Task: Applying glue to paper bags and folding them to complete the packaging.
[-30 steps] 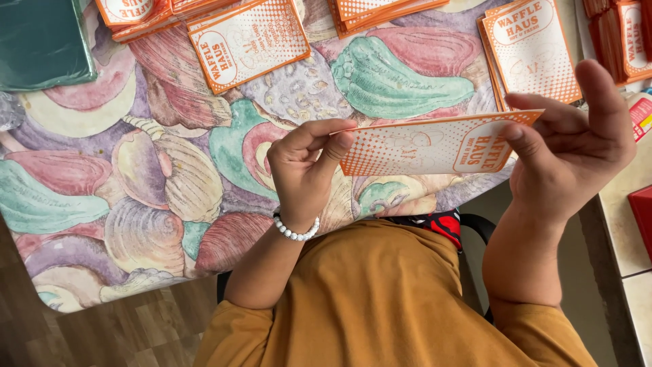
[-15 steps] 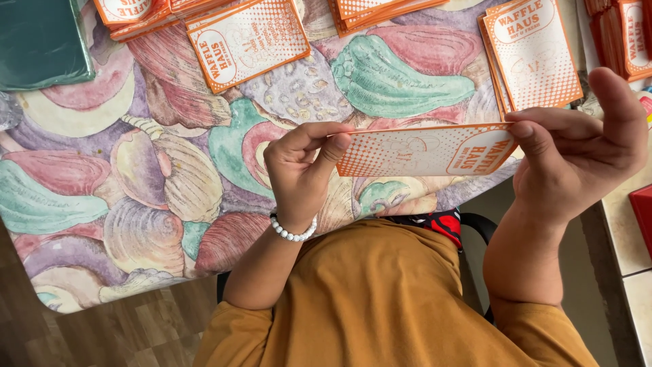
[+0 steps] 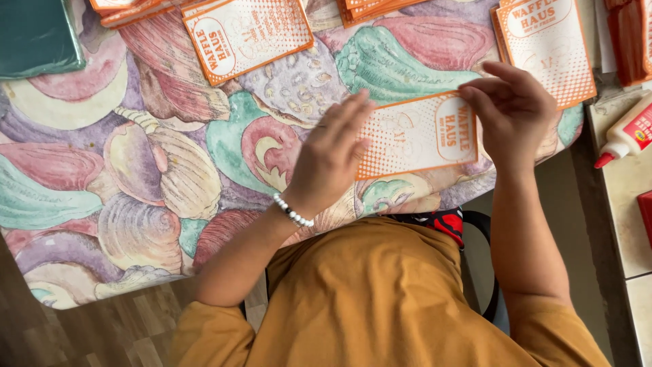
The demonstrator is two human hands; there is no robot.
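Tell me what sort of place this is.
Probably a home or small-shop craft table: a shell-patterned tablecloth, stacks of orange-and-white printed paper bags, and a glue bottle on the side counter. Both hands hold one bag.

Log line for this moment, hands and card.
left hand: flat on orange card | right hand: pinching card edge | surface: patterned tablecloth

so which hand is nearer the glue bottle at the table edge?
Right. The right hand pinches the orange printed card at its right end, a gap short of the glue bottle. The left hand lies over the card's left end, farther off.
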